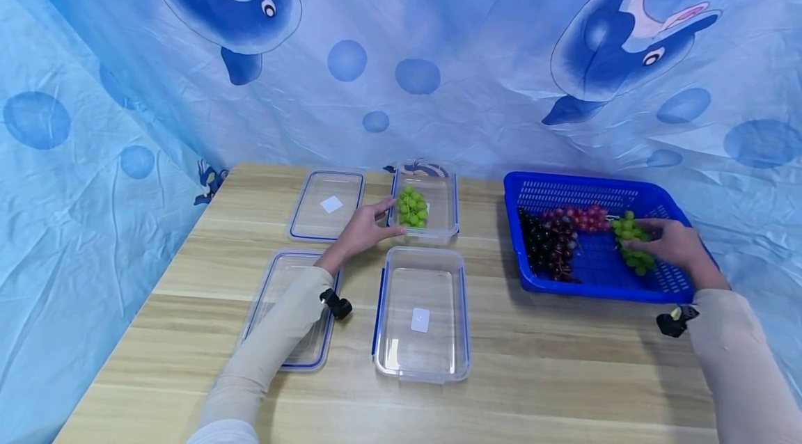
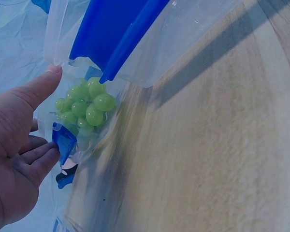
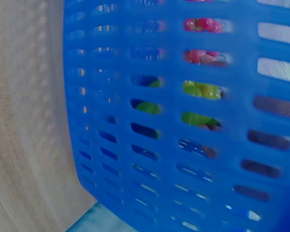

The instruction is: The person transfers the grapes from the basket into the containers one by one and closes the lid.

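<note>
My right hand (image 1: 673, 246) reaches into the blue basket (image 1: 589, 291), its thumb and fingers pinching a bunch of green grapes (image 1: 639, 262). Through the slots of the basket wall (image 3: 169, 111), the right wrist view shows parts of that green bunch (image 3: 201, 90). My left hand (image 1: 362, 232) is at the left side of the small clear container (image 1: 443, 186), thumb and fingers spread apart. Another bunch of green grapes (image 1: 412, 207) lies inside this container. In the left wrist view, my left hand (image 2: 19, 140) has its fingertips at a blue latch (image 2: 64, 142).
Black grapes (image 1: 544, 242) and red grapes (image 1: 583, 218) share the basket. A larger clear container (image 1: 421, 353) stands nearer me. Two blue-edged lids lie at left, the small lid (image 1: 319, 186) behind the large lid (image 1: 313, 346), partly under my left forearm. A blue curtain (image 1: 476, 131) hangs behind the table.
</note>
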